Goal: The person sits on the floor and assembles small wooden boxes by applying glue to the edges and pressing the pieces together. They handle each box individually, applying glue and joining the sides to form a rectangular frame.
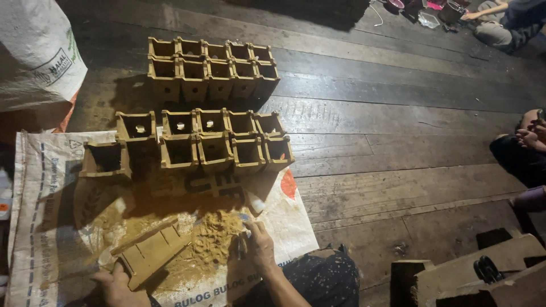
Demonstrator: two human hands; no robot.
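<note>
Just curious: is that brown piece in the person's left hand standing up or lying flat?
Lying flat: the ribbed mould piece rests on the sack.

We knelt over a sack (40, 187) spread on the plank floor (398, 142). Our left hand (116, 287) gripped a flat mould (149, 253) lying beside a sand heap (213, 239), while our right hand (259, 244) rested at its edge. Two clusters of square pots (213, 68) stood beyond. Another person (506, 20) sat far off.
</note>
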